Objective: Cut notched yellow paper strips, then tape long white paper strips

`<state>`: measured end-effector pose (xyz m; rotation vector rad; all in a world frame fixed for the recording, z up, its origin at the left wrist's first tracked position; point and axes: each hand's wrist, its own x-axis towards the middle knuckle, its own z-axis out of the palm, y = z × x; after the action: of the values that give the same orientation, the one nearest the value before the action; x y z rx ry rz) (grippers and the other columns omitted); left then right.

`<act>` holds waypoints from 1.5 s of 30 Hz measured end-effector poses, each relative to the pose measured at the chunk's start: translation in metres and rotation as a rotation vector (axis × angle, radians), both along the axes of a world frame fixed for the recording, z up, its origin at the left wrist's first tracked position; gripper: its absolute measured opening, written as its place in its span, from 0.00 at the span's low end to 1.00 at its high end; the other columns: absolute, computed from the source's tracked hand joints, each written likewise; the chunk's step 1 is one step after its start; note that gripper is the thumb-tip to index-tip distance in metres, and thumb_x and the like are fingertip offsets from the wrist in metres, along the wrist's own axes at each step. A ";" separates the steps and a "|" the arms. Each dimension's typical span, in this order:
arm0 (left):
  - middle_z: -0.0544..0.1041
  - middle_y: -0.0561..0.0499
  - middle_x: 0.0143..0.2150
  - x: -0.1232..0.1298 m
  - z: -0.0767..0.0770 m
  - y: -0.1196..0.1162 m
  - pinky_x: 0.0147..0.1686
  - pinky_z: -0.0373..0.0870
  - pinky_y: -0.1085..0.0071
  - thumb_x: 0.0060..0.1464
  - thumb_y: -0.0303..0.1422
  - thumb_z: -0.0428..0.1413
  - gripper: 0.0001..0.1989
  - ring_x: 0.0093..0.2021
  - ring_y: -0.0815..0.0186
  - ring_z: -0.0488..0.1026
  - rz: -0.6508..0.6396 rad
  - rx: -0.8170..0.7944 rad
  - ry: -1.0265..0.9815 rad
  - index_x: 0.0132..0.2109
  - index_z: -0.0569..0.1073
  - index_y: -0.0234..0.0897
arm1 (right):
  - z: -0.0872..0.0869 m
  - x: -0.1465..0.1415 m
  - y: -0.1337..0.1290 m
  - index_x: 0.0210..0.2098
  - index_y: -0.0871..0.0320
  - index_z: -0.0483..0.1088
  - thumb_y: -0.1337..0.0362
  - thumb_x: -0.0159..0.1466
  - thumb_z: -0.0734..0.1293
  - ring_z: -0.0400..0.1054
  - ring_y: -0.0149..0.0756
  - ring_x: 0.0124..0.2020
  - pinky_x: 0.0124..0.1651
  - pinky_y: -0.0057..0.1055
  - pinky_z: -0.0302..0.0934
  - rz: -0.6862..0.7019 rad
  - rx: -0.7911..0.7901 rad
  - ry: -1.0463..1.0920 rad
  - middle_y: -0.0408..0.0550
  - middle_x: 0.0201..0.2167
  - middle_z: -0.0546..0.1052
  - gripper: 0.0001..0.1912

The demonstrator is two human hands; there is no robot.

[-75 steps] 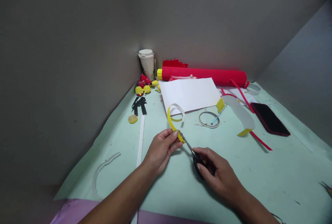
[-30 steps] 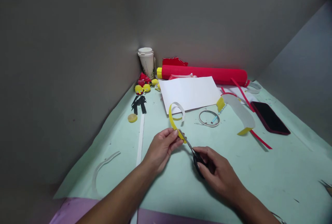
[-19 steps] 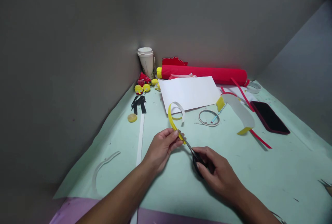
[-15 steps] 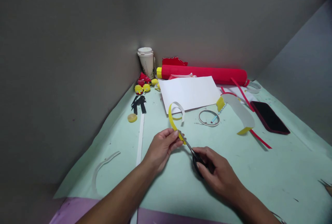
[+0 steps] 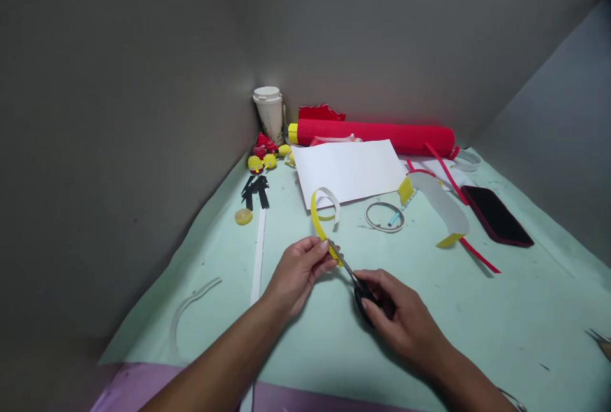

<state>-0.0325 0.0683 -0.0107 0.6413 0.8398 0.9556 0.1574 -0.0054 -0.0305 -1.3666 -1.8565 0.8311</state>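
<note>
My left hand point(image 5: 303, 272) pinches a ribbed yellow paper strip point(image 5: 319, 224) between thumb and fingers. The strip's upper end curls over and shows its white back. In my right hand point(image 5: 401, 310) is a pair of black-handled scissors point(image 5: 361, 297), with fingers around the handles. Their blades lie along the strip's lower end, right beside my left fingertips. Whether the blades are fully closed on the paper cannot be made out.
Behind my hands lie a white sheet point(image 5: 351, 173), a tape ring point(image 5: 384, 217) and a red corrugated roll point(image 5: 377, 137). A phone point(image 5: 496, 216) rests at right. Black strips point(image 5: 255, 191), a yellowish tape roll point(image 5: 243, 216), small yellow-and-red paper pieces point(image 5: 262, 160) and a cup point(image 5: 270, 116) stand left.
</note>
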 end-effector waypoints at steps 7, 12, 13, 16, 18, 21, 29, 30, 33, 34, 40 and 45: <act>0.76 0.47 0.36 0.000 0.000 0.000 0.41 0.72 0.76 0.52 0.30 0.63 0.06 0.36 0.71 0.73 0.009 -0.015 -0.013 0.34 0.76 0.29 | 0.000 0.000 0.000 0.52 0.55 0.66 0.67 0.64 0.61 0.64 0.33 0.32 0.37 0.30 0.62 -0.008 0.009 -0.011 0.45 0.35 0.73 0.17; 0.77 0.46 0.36 0.000 0.002 0.000 0.42 0.72 0.75 0.54 0.32 0.61 0.08 0.36 0.70 0.73 0.009 0.003 -0.026 0.36 0.76 0.29 | 0.001 0.000 0.000 0.51 0.55 0.66 0.67 0.63 0.62 0.65 0.34 0.31 0.36 0.29 0.62 -0.015 -0.019 -0.003 0.45 0.34 0.73 0.16; 0.77 0.46 0.36 0.000 0.002 0.000 0.41 0.72 0.75 0.55 0.33 0.61 0.08 0.36 0.70 0.73 0.009 0.006 -0.024 0.36 0.76 0.29 | 0.001 0.000 0.000 0.51 0.55 0.66 0.67 0.63 0.62 0.65 0.34 0.32 0.36 0.30 0.62 -0.014 -0.018 -0.001 0.45 0.34 0.73 0.17; 0.76 0.47 0.36 0.000 0.002 0.000 0.41 0.72 0.76 0.54 0.32 0.61 0.08 0.36 0.71 0.73 0.016 0.003 -0.019 0.36 0.76 0.30 | 0.000 0.000 0.001 0.52 0.55 0.66 0.67 0.63 0.62 0.65 0.34 0.32 0.37 0.30 0.63 -0.007 -0.008 -0.007 0.46 0.36 0.74 0.18; 0.76 0.48 0.36 0.001 0.001 -0.001 0.41 0.72 0.76 0.54 0.31 0.61 0.07 0.37 0.71 0.73 0.028 -0.002 -0.017 0.37 0.75 0.30 | 0.000 0.000 0.002 0.52 0.55 0.66 0.67 0.63 0.62 0.65 0.34 0.32 0.37 0.30 0.62 -0.002 -0.003 -0.017 0.46 0.36 0.74 0.18; 0.75 0.49 0.36 0.001 0.000 -0.002 0.41 0.72 0.76 0.54 0.30 0.61 0.05 0.36 0.71 0.73 0.035 -0.008 -0.012 0.36 0.75 0.31 | 0.000 -0.001 0.002 0.52 0.55 0.66 0.68 0.63 0.62 0.64 0.34 0.32 0.37 0.29 0.62 0.001 -0.005 -0.019 0.45 0.35 0.73 0.17; 0.76 0.49 0.36 0.002 0.001 -0.001 0.40 0.72 0.76 0.54 0.31 0.62 0.06 0.36 0.71 0.73 0.015 -0.004 -0.015 0.35 0.75 0.31 | -0.001 0.002 0.000 0.51 0.55 0.68 0.66 0.64 0.62 0.64 0.33 0.31 0.36 0.29 0.62 -0.045 -0.055 0.082 0.44 0.32 0.71 0.16; 0.76 0.48 0.36 0.002 0.001 -0.001 0.40 0.72 0.76 0.53 0.31 0.62 0.07 0.36 0.71 0.73 0.019 -0.004 -0.013 0.36 0.75 0.31 | -0.001 0.002 0.000 0.52 0.55 0.67 0.64 0.65 0.62 0.64 0.33 0.31 0.35 0.29 0.62 -0.078 -0.088 0.127 0.44 0.32 0.70 0.16; 0.77 0.47 0.35 0.001 0.002 -0.001 0.39 0.72 0.76 0.54 0.32 0.61 0.07 0.35 0.71 0.74 0.043 -0.024 -0.003 0.37 0.75 0.31 | -0.004 0.005 0.001 0.56 0.54 0.65 0.60 0.66 0.62 0.66 0.33 0.32 0.35 0.29 0.63 -0.159 -0.180 0.280 0.45 0.34 0.70 0.19; 0.77 0.47 0.35 0.001 0.002 -0.001 0.39 0.72 0.76 0.54 0.31 0.61 0.07 0.35 0.71 0.74 0.051 -0.033 0.001 0.38 0.74 0.31 | -0.005 0.005 0.002 0.57 0.53 0.64 0.59 0.67 0.62 0.67 0.33 0.33 0.37 0.30 0.64 -0.168 -0.201 0.332 0.45 0.35 0.71 0.20; 0.78 0.44 0.38 0.003 0.006 -0.005 0.39 0.72 0.73 0.47 0.28 0.66 0.13 0.38 0.66 0.76 -0.021 0.011 0.053 0.39 0.73 0.32 | -0.005 0.005 0.007 0.62 0.53 0.58 0.52 0.67 0.60 0.72 0.38 0.38 0.38 0.35 0.66 -0.210 -0.289 0.643 0.54 0.45 0.74 0.26; 0.78 0.45 0.34 0.008 0.007 -0.013 0.29 0.68 0.73 0.48 0.34 0.65 0.13 0.31 0.67 0.74 -0.205 0.109 0.170 0.39 0.75 0.32 | 0.004 -0.005 0.010 0.60 0.53 0.60 0.54 0.57 0.73 0.73 0.39 0.36 0.35 0.34 0.69 -0.309 -0.365 0.775 0.47 0.38 0.73 0.34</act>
<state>-0.0241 0.0550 -0.0038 0.8952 0.8575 0.7717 0.1527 0.0047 -0.0260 -1.2388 -0.9061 1.3348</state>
